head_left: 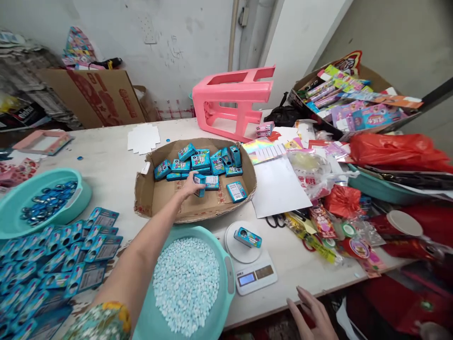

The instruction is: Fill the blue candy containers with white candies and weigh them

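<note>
My left hand [190, 185] reaches out over the cardboard tray [159, 198] and its fingers are closed on a small blue box [200, 182] among several blue boxes [200, 160] piled at the tray's back. My right hand [313, 314] hovers at the table's near edge, fingers stretched out and holding nothing. Just left of it stands a white kitchen scale [251, 274] with one blue box [247, 237] lying on its round plate. A teal basin [226, 278] full of pale blue tablets [186, 283] sits below my left forearm.
Flat unfolded blue cartons [53, 264] cover the near left. A teal bowl [14, 203] with blue wrapped pieces is at the left. A pink stool [233, 101] lies on its side at the back. Toy packets, red bags [396, 151] and scissors [276, 220] crowd the right.
</note>
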`<state>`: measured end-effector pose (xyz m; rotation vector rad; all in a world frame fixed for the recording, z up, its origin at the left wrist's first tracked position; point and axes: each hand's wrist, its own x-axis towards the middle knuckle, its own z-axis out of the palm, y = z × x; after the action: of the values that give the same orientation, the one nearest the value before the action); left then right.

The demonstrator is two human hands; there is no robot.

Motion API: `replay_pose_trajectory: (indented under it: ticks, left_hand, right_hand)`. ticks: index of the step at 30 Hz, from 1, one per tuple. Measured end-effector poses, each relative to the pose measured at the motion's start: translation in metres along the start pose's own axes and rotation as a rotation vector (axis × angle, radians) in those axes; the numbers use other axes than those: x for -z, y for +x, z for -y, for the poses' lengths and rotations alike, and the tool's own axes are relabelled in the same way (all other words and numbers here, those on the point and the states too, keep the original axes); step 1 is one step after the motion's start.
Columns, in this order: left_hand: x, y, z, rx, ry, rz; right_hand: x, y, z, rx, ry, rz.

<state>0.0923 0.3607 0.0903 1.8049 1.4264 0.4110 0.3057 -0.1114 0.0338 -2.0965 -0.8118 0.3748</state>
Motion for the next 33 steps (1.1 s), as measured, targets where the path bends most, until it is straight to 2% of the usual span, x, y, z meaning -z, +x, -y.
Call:
replay_pose_trajectory:
  ticks: [4,6,8,10,13,16,18,20,22,24,29,31,33]
  left_hand:
    - [0.024,-0.066,-0.009,-0.294,-0.325,0.044]
    - [0.034,-0.107,-0.013,-0.324,-0.461,0.054]
    - [0.035,-0.152,-0.016,-0.287,-0.62,0.046]
    - [0.03,-0.196,-0.014,-0.164,-0.809,0.095]
    - [0.012,-0.254,0.001,0.198,-1.122,0.175]
    - [-0.011,-0.294,0.022,0.594,-1.408,0.097]
    - [-0.025,-0.309,0.033,0.741,-1.542,0.029]
    - [-0.035,-0.316,0.037,0.814,-1.593,-0.008]
    - [-0.043,-0.318,0.037,0.86,-1.583,0.023]
    - [-0.047,-0.318,0.034,0.877,-1.542,0.106]
    - [-0.058,-0.322,0.024,0.812,-1.303,0.244]
    - [-0.064,-0.326,0.022,0.739,-1.251,0.342]
    - [-0.073,-0.329,0.024,0.627,-1.18,0.408]
  right_hand:
    - [-0.028,0.008,0.077,0.172,0.041,0.003]
    - [-0.042,0.012,0.119,0.299,0.064,0.07]
    - [-0.054,0.011,0.154,0.417,0.123,0.122]
    - [-0.066,0.003,0.176,0.516,0.189,0.127]
    - [-0.087,-0.02,0.184,0.728,0.235,0.221]
    - [-0.107,-0.048,0.174,0.911,0.259,0.382]
    - [-0.116,-0.062,0.164,0.899,0.281,0.467]
    - [-0.119,-0.069,0.156,0.81,0.299,0.498]
    - [-0.116,-0.068,0.151,0.769,0.318,0.524]
    - [-0.106,-0.064,0.147,0.796,0.326,0.565]
    - [-0.075,-0.053,0.145,0.965,0.125,0.618]
    - [-0.067,-0.049,0.145,1.031,0.078,0.646]
    - [-0.063,-0.047,0.144,0.996,0.122,0.626]
